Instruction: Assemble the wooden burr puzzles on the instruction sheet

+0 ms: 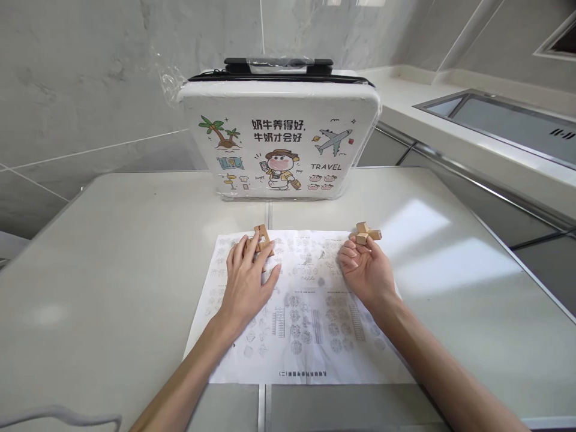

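Left hand (249, 276): palm down over the notched wooden pieces (261, 229) at the far edge of the printed sheet (310, 354). Fingers loosely spread on the wood, thumb standing off to the side. Grip is fairly wide; can't tell if anything is actually pinched, since the fingers cover most of the pieces. Flat posture probably keeps them from sliding and weighs the paper down a bit.

Right hand (366, 273): rolled palm up near the sheet's far right corner. Grip is narrow, thumb and fingertips closed on the cross-shaped wooden block cluster (362, 239). Held by the near block, other blocks sticking out past the fingers; likely leaves the joint visible and unobstructed.

Sheet lies flat on the counter (135, 288) between the forearms, diagrams face up, presumably so both hands can work right over it. Title line at the near edge reads upside down from this side.

Cartoon-print suitcase (279, 108), plastic film on it, stands upright at the back of the counter, apart from both hands; reads as parked there out of the way.
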`<state>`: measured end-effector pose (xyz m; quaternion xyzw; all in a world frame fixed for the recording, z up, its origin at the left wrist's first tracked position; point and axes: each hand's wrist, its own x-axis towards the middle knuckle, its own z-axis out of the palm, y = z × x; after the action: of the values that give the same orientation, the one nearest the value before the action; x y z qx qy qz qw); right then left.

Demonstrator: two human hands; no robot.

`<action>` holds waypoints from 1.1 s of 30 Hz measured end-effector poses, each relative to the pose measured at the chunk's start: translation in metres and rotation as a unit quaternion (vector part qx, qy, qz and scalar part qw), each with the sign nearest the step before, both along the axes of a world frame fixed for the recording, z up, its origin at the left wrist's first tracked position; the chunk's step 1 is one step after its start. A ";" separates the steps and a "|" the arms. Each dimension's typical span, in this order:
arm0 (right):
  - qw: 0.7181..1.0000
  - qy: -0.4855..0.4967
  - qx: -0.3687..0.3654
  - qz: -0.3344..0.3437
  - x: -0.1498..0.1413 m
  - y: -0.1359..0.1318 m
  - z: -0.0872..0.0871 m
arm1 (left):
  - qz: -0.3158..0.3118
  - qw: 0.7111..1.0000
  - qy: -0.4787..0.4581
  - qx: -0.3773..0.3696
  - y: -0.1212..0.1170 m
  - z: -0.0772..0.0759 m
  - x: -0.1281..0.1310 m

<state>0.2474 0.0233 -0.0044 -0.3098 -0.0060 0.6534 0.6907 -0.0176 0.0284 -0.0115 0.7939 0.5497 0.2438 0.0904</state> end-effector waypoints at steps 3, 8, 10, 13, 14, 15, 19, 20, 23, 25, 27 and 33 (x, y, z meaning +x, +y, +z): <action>1.000 -0.001 0.003 0.009 0.001 0.000 0.002 | 0.000 1.000 0.008 0.000 0.000 0.001 0.000; 1.000 -0.017 -0.001 -0.004 -0.004 -0.002 0.003 | -0.001 1.000 0.018 0.006 0.001 0.001 0.001; 1.000 -0.016 -0.010 -0.009 -0.007 -0.003 0.004 | -0.001 1.000 0.022 0.005 0.000 0.001 0.001; 1.000 -0.018 -0.022 -0.007 -0.012 -0.006 0.006 | -0.003 1.000 0.028 0.002 0.000 0.002 0.001; 0.999 -0.023 -0.023 -0.004 -0.013 -0.007 0.007 | -0.005 1.000 0.029 0.000 0.000 0.003 0.002; 0.999 -0.031 -0.022 0.001 -0.015 -0.008 0.008 | -0.009 1.000 0.030 -0.001 -0.001 0.003 0.002; 0.995 -0.093 -0.005 0.040 -0.019 -0.011 0.014 | -0.038 0.999 0.028 0.001 -0.002 0.005 0.003; 0.992 -0.113 0.001 0.052 -0.021 -0.011 0.016 | -0.049 0.998 0.026 0.002 -0.003 0.006 0.003; 0.978 -0.189 0.015 0.085 -0.024 -0.013 0.020 | -0.097 0.995 0.018 -0.003 -0.004 0.008 0.005; 0.961 -0.252 0.026 0.108 -0.027 -0.015 0.020 | -0.136 0.991 0.013 -0.003 -0.006 0.009 0.006; 0.939 -0.312 0.047 0.133 -0.029 -0.018 0.020 | -0.173 0.985 0.010 0.001 -0.007 0.010 0.007; 0.791 -0.574 0.125 0.171 -0.035 -0.024 0.012 | -0.219 0.976 -0.011 0.006 -0.008 0.013 0.009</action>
<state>0.2122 -0.0008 0.0074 -0.5328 -0.5356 0.4564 0.4700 -0.0089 0.0204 0.0015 0.8927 0.3605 0.2298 0.1429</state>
